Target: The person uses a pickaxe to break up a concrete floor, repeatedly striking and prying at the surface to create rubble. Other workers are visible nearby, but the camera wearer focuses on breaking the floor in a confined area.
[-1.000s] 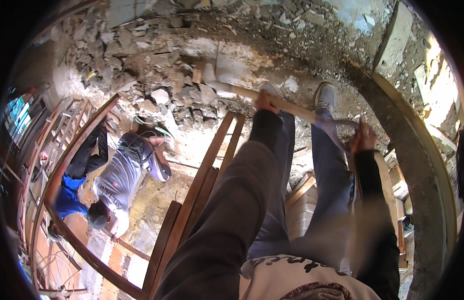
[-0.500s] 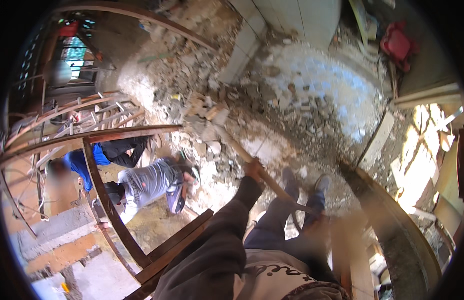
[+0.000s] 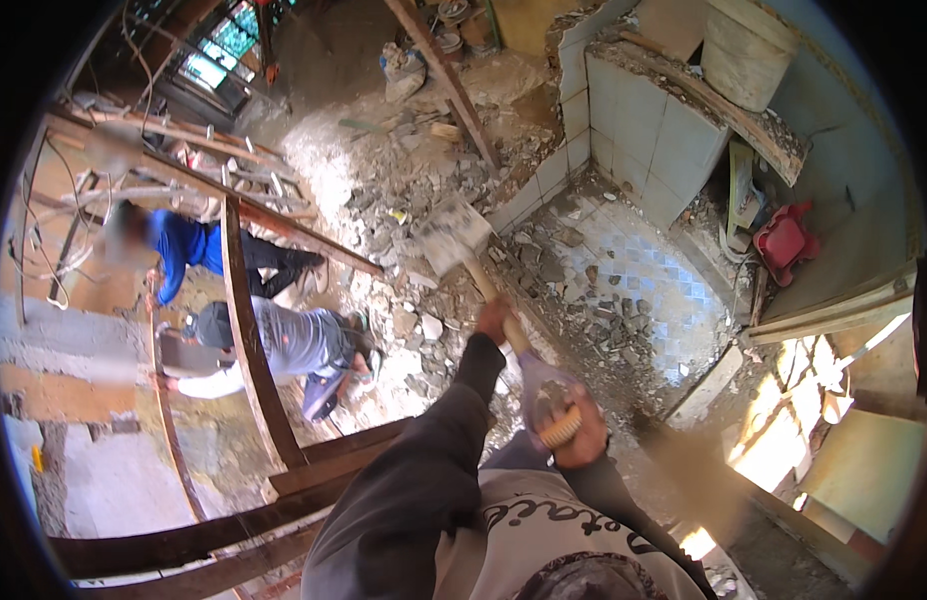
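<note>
I hold a shovel [image 3: 480, 272] with both hands. My left hand [image 3: 495, 322] is wrapped round its wooden shaft, partway down. At the other end, my right hand [image 3: 587, 436] is closed on the ridged grip of the handle. The broad, pale, dusty blade [image 3: 449, 238] points away from me, over or against broken rubble [image 3: 409, 325]; whether it touches cannot be made out. Little or no debris shows on the blade.
Two people, one in a blue top [image 3: 189, 250] and one in a grey shirt [image 3: 284, 338], work at the left behind wooden beams [image 3: 246, 340]. A tiled blue floor [image 3: 674, 300] with debris, a red plastic stool [image 3: 784, 243] and a white bucket [image 3: 749, 50] are at the right.
My view has shifted. The shovel has been drawn nearer my body and its handle lifted into sight. Chunks seen at the blade before no longer lie there.
</note>
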A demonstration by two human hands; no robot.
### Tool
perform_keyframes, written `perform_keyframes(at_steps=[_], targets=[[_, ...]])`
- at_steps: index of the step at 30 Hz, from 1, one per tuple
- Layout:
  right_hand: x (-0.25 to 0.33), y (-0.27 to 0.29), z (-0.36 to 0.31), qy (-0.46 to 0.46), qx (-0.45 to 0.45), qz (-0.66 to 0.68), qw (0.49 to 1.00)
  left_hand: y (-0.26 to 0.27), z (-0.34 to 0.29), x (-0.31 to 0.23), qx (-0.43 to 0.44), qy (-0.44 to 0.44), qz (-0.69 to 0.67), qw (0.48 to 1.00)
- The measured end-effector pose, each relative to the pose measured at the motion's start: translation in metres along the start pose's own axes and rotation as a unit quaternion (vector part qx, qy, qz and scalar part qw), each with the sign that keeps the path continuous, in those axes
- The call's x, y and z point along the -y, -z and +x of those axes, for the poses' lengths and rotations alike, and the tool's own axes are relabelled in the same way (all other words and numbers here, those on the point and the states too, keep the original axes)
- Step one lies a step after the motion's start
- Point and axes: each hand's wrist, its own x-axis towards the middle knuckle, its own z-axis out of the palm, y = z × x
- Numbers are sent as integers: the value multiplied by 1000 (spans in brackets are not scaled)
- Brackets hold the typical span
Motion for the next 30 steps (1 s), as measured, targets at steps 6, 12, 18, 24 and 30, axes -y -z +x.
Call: perform_keyframes(at_steps=[6,12,18,24,30], targets=[[53,49,-82,-12,-112,-98,989,-133,-120,-109,45,250,-404,879],[76,35,-109,13,-151,-241,959,-150,-145,-184,108,363,-590,713],[71,21,-95,35,-160,-387,908,-125,-99,-216,84,424,-586,685],[73,35,-50,40,-131,-454,880,-70,-89,-205,132,474,-535,686],[78,50,-10,104,-69,-542,831,-37,-171,-120,45,57,-35,997]])
